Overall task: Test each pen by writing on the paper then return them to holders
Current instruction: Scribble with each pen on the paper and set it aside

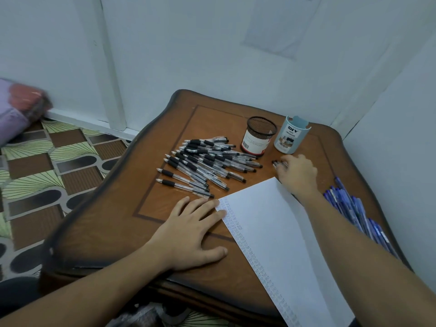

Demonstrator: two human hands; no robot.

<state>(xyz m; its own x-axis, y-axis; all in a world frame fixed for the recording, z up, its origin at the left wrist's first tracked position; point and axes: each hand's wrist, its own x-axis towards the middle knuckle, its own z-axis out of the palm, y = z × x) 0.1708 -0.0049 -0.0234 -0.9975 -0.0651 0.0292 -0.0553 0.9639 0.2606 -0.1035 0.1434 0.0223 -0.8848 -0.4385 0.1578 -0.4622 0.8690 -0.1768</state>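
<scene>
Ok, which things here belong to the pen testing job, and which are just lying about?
Job: pile of clear black-grip pens; pile of blue pens; white paper sheet; black mesh holder; pale blue plastic holder.
Lying about: purple and red bundle on the floor; crinkled greyish wrapping below the table edge.

The left hand (195, 232) lies flat, palm down, with fingers spread. The right arm stretches forward, and the right hand (297, 177) curls its fingers round a black pen (278, 164).
</scene>
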